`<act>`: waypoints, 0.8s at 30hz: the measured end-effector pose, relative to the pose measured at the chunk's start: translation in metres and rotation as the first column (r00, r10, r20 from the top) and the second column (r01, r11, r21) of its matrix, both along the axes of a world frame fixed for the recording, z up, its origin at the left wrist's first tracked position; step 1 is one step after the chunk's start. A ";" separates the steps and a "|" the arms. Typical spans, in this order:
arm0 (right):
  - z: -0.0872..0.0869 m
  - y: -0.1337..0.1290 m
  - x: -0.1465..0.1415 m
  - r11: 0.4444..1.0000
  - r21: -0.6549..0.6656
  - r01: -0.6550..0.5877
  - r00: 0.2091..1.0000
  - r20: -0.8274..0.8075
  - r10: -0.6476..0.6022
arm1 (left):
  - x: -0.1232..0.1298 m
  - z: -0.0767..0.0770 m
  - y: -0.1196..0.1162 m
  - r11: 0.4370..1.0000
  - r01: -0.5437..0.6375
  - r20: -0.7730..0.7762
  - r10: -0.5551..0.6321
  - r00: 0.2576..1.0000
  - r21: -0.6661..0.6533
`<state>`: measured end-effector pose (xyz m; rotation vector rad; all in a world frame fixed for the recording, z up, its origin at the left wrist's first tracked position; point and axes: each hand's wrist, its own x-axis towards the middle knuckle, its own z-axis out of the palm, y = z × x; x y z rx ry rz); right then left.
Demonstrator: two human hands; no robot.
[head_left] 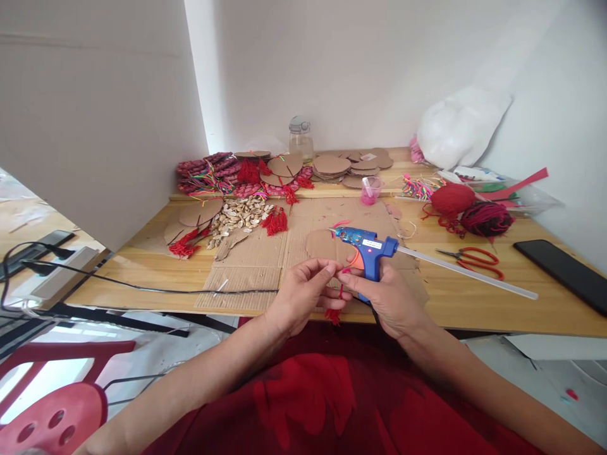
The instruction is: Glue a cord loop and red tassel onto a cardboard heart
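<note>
The person's 2 hands met at the lower centre of the frame, above the near edge of a light wooden table [147,281]. The left hand [306,291] was bent inward, its thumb and forefinger closed in a pinch on the thin cord of a red yarn tassel [333,317]. The tassel hung just below the fingertips, between the 2 hands, its strands lowermost. The right hand [391,297] was curled around the handle of a blue plastic glue gun [377,249], its thumb extended toward the left fingertips beside the same cord; whether that thumb also gripped the cord could not be told.

The gun pointed toward the upper left, its nozzle over a round brown cardboard disc [317,243], contact between them being unclear. A long translucent glue stick [474,275] projected from its rear toward the right of the frame. The disc lay just beyond the left hand, on a flat corrugated cardboard sheet [251,275].

Left of centre lay a heap of pale shells [241,215], with a fuller red tassel [275,222] at its right. At right of frame were red-handled scissors [478,256], a red yarn ball [453,200] and a black phone [562,272].
</note>
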<state>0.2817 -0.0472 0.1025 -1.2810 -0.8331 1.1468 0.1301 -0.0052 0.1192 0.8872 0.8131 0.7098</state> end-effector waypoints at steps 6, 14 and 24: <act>0.001 0.003 0.001 0.999 0.017 0.045 0.999 -0.011 -0.045 | -0.002 -0.001 0.003 0.993 0.036 -0.033 -0.040 0.999 -0.115; 0.001 0.003 0.002 0.999 0.035 0.016 1.000 -0.001 -0.016 | -0.007 -0.012 0.002 0.988 0.123 -0.015 -0.125 0.992 -0.089; -0.003 0.016 0.020 0.999 0.032 0.044 0.996 0.080 -0.046 | -0.007 -0.016 0.010 0.998 0.048 -0.101 -0.052 0.994 -0.040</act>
